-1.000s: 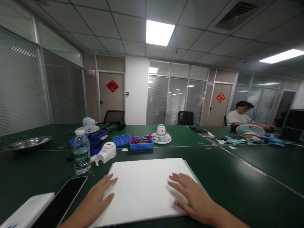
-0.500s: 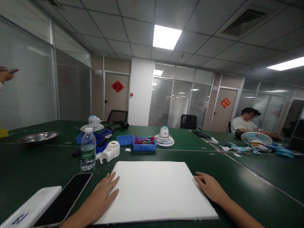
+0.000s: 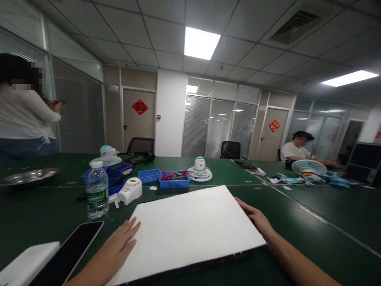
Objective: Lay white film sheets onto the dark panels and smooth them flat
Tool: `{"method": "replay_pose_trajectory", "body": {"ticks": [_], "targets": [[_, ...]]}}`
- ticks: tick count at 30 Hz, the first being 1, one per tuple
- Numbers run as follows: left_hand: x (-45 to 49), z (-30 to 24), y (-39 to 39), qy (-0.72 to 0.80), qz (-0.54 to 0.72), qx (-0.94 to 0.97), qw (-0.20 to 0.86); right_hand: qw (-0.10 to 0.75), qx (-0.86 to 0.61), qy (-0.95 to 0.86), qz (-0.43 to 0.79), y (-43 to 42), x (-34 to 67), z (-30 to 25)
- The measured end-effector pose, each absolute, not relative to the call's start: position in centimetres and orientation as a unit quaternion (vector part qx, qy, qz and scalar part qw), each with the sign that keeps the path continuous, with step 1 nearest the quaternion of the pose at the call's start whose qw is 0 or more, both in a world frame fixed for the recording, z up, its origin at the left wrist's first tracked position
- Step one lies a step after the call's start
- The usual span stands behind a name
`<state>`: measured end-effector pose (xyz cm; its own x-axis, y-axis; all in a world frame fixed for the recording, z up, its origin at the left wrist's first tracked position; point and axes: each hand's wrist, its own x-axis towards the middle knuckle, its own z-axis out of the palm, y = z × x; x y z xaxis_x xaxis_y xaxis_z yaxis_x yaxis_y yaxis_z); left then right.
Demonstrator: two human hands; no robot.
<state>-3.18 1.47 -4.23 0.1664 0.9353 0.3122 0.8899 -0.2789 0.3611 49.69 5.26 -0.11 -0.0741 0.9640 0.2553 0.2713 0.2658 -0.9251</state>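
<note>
A large white rectangular board with a dark edge beneath lies in front of me on the green table, its right side tilted up. My left hand rests flat on the board's left edge with fingers spread. At the raised right edge, my right hand grips the board; some of its fingers are hidden behind or under it. A phone with a black screen and a white box-like object lie left of my left hand. Beyond them stands a water bottle with a green label.
Farther back are a white fan part, a blue tray of red wires, small white fans and a metal dish. One person stands at left; another person sits far right near a fan cage.
The board's right side has risen from the table with my right hand at its edge. My left hand stays on the left edge. The view has turned right, and the standing person shows more fully.
</note>
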Motion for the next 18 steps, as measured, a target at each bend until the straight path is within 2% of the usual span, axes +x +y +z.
{"method": "replay_pose_trajectory", "body": {"ticks": [3,7,14,18], "targets": [[-2.8,-3.9,1.5,0.602,0.231,0.763,0.059,0.559,-0.426,-0.617,0.356,5.3,50.0,0.4],[-2.0,-3.4,1.7,0.6,0.224,0.764,0.075,0.601,-0.386,-0.622,0.32,5.3,50.4,0.2],[-2.0,-2.5,1.7,0.601,0.258,0.743,0.142,0.538,-0.387,-0.724,0.19,4.3,50.7,0.0],[-3.1,-1.3,1.2,0.591,0.301,0.725,0.186,0.542,-0.395,-0.72,0.178,4.5,51.8,-0.2]]}}
